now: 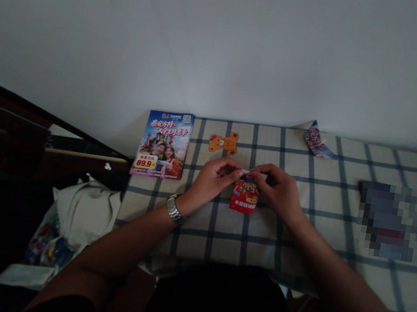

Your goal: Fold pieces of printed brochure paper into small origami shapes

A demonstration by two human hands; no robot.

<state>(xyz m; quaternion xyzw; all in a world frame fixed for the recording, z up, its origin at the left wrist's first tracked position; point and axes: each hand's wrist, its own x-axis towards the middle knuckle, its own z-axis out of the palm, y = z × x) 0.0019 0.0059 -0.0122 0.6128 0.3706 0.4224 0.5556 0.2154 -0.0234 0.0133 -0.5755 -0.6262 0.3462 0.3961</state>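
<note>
A red printed leaflet (244,196) with colourful figures and upside-down lettering lies over the checked cloth, a white strip showing along its far edge. My left hand (218,174), with a metal watch on its wrist, pinches the far left corner between thumb and fingers. At the far right corner, my right hand (276,186) grips the same leaflet the same way. Both sets of fingertips nearly meet at that edge and hide part of it. Just beyond my left hand is a flat orange bear cut-out (223,142).
A stack of blue and pink flyers (164,143) sits at the cloth's left end. One torn, curled flyer piece (317,142) rests against the wall (250,51). To the right is a dark, pixelated object (388,218). A full white bag (87,210) stands below left.
</note>
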